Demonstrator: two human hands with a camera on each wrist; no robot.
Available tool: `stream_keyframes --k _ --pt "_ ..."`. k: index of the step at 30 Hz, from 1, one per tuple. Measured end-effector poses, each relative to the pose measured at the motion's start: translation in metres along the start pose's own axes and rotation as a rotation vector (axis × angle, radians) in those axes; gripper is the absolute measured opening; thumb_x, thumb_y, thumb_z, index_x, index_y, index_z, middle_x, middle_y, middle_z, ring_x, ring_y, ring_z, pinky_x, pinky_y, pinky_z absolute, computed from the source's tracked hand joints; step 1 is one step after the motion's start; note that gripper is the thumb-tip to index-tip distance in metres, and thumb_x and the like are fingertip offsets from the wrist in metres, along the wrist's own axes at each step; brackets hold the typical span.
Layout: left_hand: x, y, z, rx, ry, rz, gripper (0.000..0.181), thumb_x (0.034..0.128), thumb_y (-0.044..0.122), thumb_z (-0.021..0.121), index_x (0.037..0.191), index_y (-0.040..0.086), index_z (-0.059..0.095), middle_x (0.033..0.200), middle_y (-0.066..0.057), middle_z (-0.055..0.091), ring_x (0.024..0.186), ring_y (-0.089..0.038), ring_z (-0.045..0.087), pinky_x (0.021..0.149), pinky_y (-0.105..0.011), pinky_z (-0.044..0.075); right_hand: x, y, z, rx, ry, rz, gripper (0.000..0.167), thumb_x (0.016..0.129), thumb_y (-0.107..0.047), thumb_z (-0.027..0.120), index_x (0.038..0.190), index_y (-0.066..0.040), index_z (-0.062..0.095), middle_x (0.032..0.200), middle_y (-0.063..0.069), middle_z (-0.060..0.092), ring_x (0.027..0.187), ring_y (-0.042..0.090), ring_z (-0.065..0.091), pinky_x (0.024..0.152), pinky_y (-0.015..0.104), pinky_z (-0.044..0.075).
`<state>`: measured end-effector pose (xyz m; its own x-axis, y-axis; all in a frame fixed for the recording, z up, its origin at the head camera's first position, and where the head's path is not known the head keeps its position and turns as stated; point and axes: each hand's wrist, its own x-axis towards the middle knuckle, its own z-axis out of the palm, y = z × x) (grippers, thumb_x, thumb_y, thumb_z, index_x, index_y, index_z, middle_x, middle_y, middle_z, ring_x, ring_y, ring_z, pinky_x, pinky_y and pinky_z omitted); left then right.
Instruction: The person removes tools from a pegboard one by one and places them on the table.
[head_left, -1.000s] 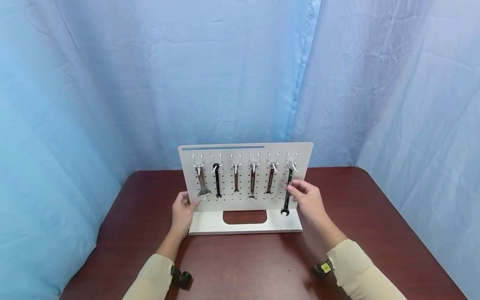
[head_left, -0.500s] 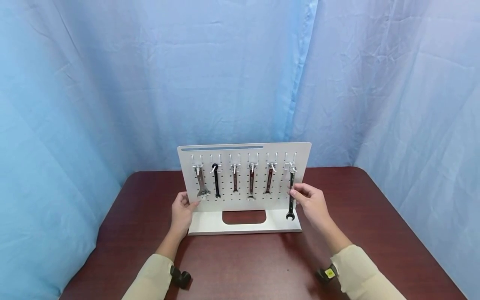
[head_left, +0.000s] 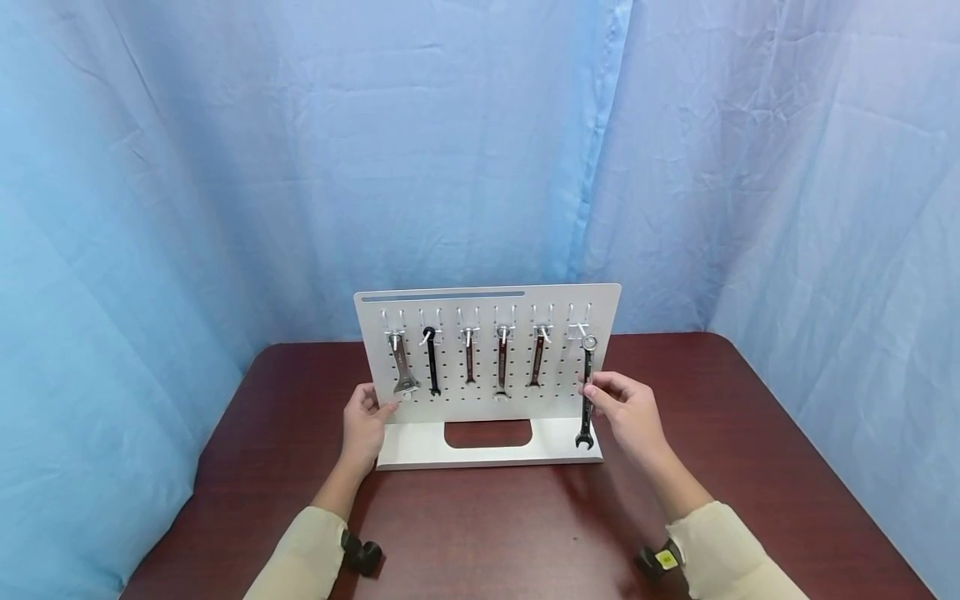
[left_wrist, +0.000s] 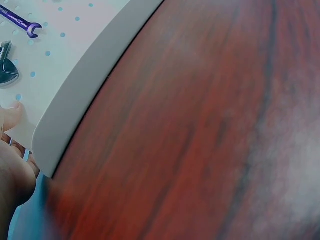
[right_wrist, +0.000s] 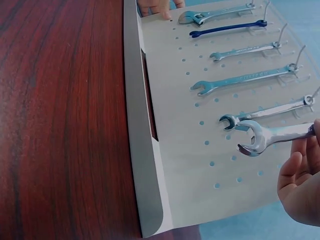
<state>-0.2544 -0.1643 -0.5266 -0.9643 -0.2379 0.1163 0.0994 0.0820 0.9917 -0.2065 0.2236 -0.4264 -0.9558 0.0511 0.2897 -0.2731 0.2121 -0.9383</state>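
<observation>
Wrench (head_left: 587, 417) — pinched mid-shaft by right hand (head_left: 632, 417), ring end up; left hand (head_left: 365, 423) — well apart, pinching pegboard (head_left: 450, 407) at edge.

A shiny metal wrench (right_wrist: 280, 134), nearly upright, ring end up, before a standing white pegboard's (head_left: 487, 409) right side.

We stretch both arms (head_left: 738, 554) forward, hands well apart; our left hand (head_left: 363, 429) grips, thumb (head_left: 387, 411) in front, while our right hand (head_left: 630, 417) pinches between thumb and fingers (head_left: 613, 382).
</observation>
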Motion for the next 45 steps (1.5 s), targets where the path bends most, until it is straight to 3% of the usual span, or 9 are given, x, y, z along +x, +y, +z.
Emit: stream_keyframes --k 9,15,22,27,35,45 --pt "-0.001 0.002 0.000 0.006 -0.011 -0.006 0.033 0.0938 -0.006 0.065 0.123 -0.001 0.053 0.128 -0.023 0.062 0.120 -0.031 0.059 0.089 -0.023 0.052 -0.009 -0.005 -0.013 -0.006 -0.022 -0.034 0.024 0.095 -0.002 0.068 0.110 0.017 0.065 0.092 -0.015 0.073 0.079 0.005 0.064 0.064 0.021 0.055" --pt "0.000 0.001 -0.001 0.012 -0.006 -0.007 0.032 0.0937 -0.005 0.066 0.123 0.000 0.053 0.128 -0.023 0.063 0.120 -0.031 0.060 0.091 -0.026 0.053 -0.008 0.003 -0.032 -0.033 -0.012 -0.041 0.022 0.096 -0.003 0.067 0.108 0.015 0.066 0.091 -0.004 0.075 0.077 0.007 0.065 0.064 0.022 0.056" --pt "0.000 0.000 -0.002 0.002 -0.001 0.005 0.031 0.0928 -0.008 0.064 0.121 -0.001 0.053 0.126 -0.023 0.063 0.118 -0.031 0.060 0.086 -0.022 0.053 0.002 0.028 -0.059 -0.118 0.000 0.125 0.030 0.100 -0.011 0.064 0.118 0.013 0.064 0.094 -0.003 0.073 0.078 0.008 0.061 0.065 0.024 0.055" --pt "0.001 -0.001 -0.002 0.007 0.006 0.014 0.031 0.0923 -0.009 0.065 0.120 -0.001 0.054 0.126 -0.023 0.063 0.116 -0.031 0.061 0.083 -0.020 0.053 0.012 0.044 -0.074 -0.156 -0.050 0.244 0.032 0.101 -0.007 0.061 0.123 0.015 0.060 0.097 0.004 0.073 0.078 0.007 0.063 0.069 0.031 0.057" --pt "0.002 0.000 0.000 0.026 0.024 0.019 0.031 0.0918 -0.009 0.066 0.120 -0.001 0.054 0.125 -0.024 0.063 0.116 -0.033 0.061 0.091 -0.032 0.054 0.026 0.074 -0.081 -0.237 -0.149 0.390 0.031 0.102 -0.005 0.055 0.124 0.017 0.058 0.102 0.024 0.069 0.075 0.013 0.062 0.069 0.035 0.058" --pt "0.001 0.001 0.001 0.023 0.009 -0.004 0.031 0.0927 -0.008 0.065 0.120 0.000 0.054 0.127 -0.023 0.063 0.117 -0.031 0.061 0.088 -0.028 0.053 0.032 0.103 -0.082 -0.325 -0.175 0.464 0.022 0.098 -0.001 0.059 0.110 0.017 0.063 0.084 0.011 0.068 0.071 0.016 0.059 0.061 0.030 0.055"
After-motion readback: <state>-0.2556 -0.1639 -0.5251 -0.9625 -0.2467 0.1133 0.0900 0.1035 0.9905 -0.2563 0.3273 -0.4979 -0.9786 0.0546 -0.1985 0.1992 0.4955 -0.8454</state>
